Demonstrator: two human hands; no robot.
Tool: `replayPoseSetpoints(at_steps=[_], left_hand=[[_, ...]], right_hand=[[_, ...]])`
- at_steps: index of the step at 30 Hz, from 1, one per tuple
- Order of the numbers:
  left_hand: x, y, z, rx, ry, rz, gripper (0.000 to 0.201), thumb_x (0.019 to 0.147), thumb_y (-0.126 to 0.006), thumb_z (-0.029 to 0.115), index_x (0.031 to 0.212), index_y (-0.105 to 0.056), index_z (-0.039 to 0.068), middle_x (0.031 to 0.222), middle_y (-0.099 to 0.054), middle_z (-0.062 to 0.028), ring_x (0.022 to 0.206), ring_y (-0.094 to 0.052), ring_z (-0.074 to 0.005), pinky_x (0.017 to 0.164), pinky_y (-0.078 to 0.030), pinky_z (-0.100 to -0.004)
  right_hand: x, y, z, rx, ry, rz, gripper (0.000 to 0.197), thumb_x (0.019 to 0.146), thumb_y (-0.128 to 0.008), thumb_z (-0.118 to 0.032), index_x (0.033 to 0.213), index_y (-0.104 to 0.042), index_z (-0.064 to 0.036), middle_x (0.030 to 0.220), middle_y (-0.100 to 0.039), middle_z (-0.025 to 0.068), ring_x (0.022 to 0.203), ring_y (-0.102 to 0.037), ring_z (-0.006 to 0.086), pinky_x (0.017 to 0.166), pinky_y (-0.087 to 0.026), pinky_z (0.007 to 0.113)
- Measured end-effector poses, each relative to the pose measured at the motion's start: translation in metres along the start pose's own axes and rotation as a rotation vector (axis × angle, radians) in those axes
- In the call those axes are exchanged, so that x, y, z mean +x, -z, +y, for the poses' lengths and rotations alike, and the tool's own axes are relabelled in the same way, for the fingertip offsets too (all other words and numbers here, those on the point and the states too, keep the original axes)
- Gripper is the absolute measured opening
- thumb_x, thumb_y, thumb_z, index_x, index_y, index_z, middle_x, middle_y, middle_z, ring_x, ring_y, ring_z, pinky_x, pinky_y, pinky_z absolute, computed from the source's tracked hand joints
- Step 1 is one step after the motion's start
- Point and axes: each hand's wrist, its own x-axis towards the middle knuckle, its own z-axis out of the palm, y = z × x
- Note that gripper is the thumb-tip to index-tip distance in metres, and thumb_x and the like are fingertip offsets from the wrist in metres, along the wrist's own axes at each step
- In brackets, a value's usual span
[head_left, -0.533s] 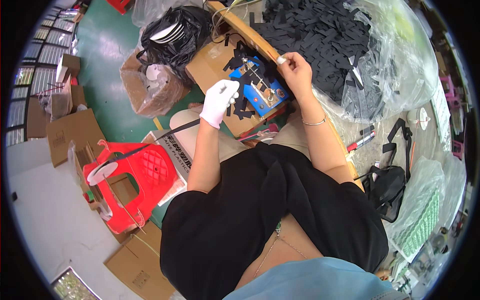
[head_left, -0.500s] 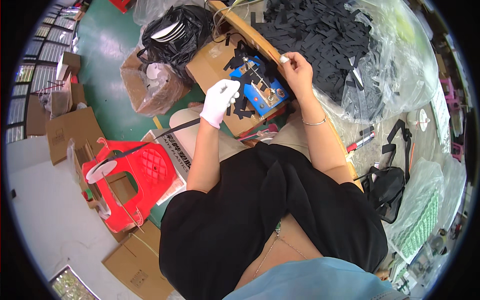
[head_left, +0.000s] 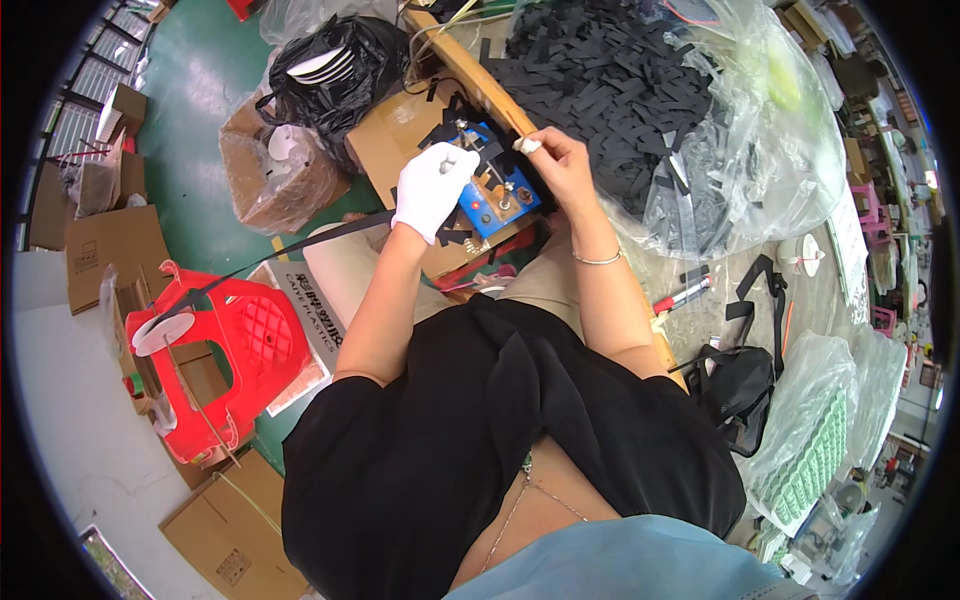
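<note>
Nearest on the left, a red plastic stool stands with a white reel at its left side. From the reel, a black strap runs far and right, its long axis slanting up to the cuff of the gloved left hand.

That hand's fingers are curled in toward the palm. The strap meets the glove from the near left and is lost behind it, so I cannot tell whether the fingers grip it.

Just beyond and to the right of the left hand is a blue bench device with metal fittings. Its metal rod runs from far left to near right, roughly across the strap's line. I judge the left hand the nearer of the 2 to the strap; the device lies between the 2 hands.

The bare right hand is just right of the device, its thumb and forefinger drawn near each other around a white-covered fingertip. Whether they meet or pinch anything is too small to tell.

Farther on, a cardboard box lies left of the device. A wooden rail slants past on the right, edging the tabletop where cut black strips lie heaped.
</note>
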Motion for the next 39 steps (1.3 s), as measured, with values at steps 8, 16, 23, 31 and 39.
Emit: replayPoseSetpoints(at_steps=[8,16,23,31,39], left_hand=[[0.008,-0.019,0.009,0.024,0.017,-0.042,0.022,0.080,-0.067,0.026,0.083,-0.067,0.005,0.070,-0.064,-0.0040,0.063,-0.058,-0.0105,0.061,-0.047,-0.0253],[0.009,-0.014,0.001,0.023,0.044,-0.092,0.022,0.081,-0.067,0.027,0.084,-0.067,0.005,0.070,-0.064,-0.0038,0.063,-0.057,-0.0105,0.061,-0.046,-0.0255],[0.007,0.021,-0.006,0.087,0.131,-0.149,0.025,0.082,-0.065,0.028,0.081,-0.065,0.003,0.069,-0.062,-0.0022,0.063,-0.055,-0.0092,0.061,-0.043,-0.0245],[0.010,0.022,-0.016,0.013,0.175,-0.113,0.022,0.083,-0.064,0.025,0.081,-0.065,0.003,0.066,-0.061,-0.0015,0.061,-0.053,-0.0080,0.058,-0.041,-0.0228],[0.019,0.012,-0.042,0.096,0.174,-0.114,0.025,0.082,-0.064,0.029,0.081,-0.065,0.004,0.070,-0.064,-0.0037,0.066,-0.058,-0.0119,0.064,-0.045,-0.0261]], right_hand=[[-0.002,0.009,-0.014,0.084,-0.129,-0.057,0.012,0.079,-0.067,-0.011,0.083,-0.067,0.0002,0.067,-0.054,-0.0046,0.058,-0.040,0.0020,0.053,-0.033,0.019],[0.005,0.010,-0.007,-0.064,-0.157,-0.017,0.006,0.080,-0.062,-0.007,0.079,-0.063,-0.0009,0.067,-0.053,-0.0066,0.060,-0.043,0.0016,0.052,-0.032,0.018],[0.020,0.001,-0.017,-0.494,-0.276,0.080,0.016,0.073,-0.063,-0.017,0.072,-0.064,-0.0006,0.057,-0.056,0.0029,0.053,-0.052,0.0105,0.053,-0.042,0.027],[0.026,-0.003,-0.021,-0.653,-0.329,0.077,0.013,0.068,-0.063,-0.019,0.070,-0.065,-0.0059,0.060,-0.060,0.0058,0.060,-0.061,0.0224,0.059,-0.047,0.034],[0.026,-0.005,-0.028,-0.726,-0.335,0.068,0.016,0.068,-0.063,-0.020,0.070,-0.064,-0.0051,0.061,-0.061,0.0076,0.062,-0.061,0.0252,0.061,-0.048,0.035]])
